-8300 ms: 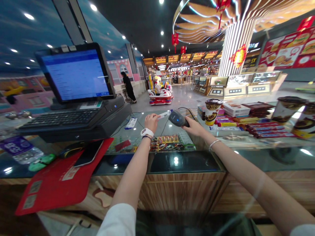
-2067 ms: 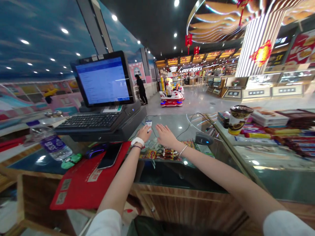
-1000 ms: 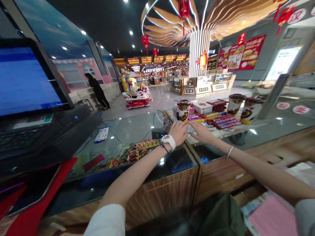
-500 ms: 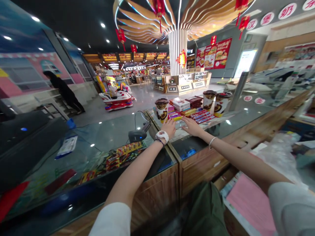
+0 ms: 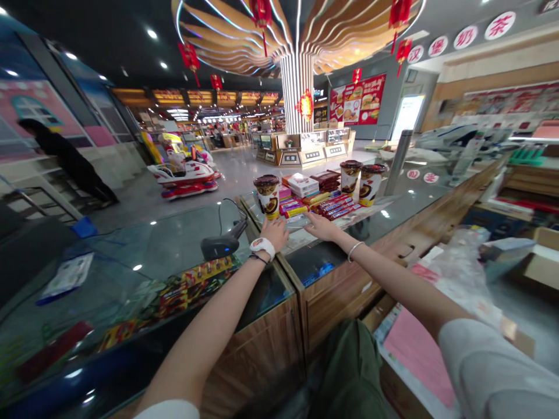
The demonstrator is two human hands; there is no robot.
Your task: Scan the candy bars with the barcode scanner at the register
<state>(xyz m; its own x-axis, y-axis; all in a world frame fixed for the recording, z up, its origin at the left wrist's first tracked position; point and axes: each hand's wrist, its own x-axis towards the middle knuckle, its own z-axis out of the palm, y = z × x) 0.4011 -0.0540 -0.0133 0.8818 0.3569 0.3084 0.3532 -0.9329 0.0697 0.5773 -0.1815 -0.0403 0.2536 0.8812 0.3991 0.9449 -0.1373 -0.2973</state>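
The view had swung to the right, and both hands had left the till side, where the left hand was over a small white packet two seconds earlier. That packet [image 5: 67,279] now lay well to the left, and the scanner [image 5: 220,247], in the right hand at the earliest view, rested on the glass with no hand on it. The work, it seemed, had shifted to the snacks.

The left hand [image 5: 275,234] was just in front of the nearest cup [image 5: 268,198], its fingers outstretched and slightly apart; whether they touched the cup could not be told. The right hand [image 5: 323,227] was at the near side of the red bars [image 5: 336,206], its fingers stretched out with nothing seen in their grip.

The cup stood upright at the left end of the snacks on the table [image 5: 384,224], with a dark lid, brown pictures on its wall and a yellow band at the foot. Beside it were purple and yellow packets [image 5: 292,206], with a white box [image 5: 303,185] behind. The red bars lay flat in a row, and two more cups [image 5: 350,177] stood at the right end.
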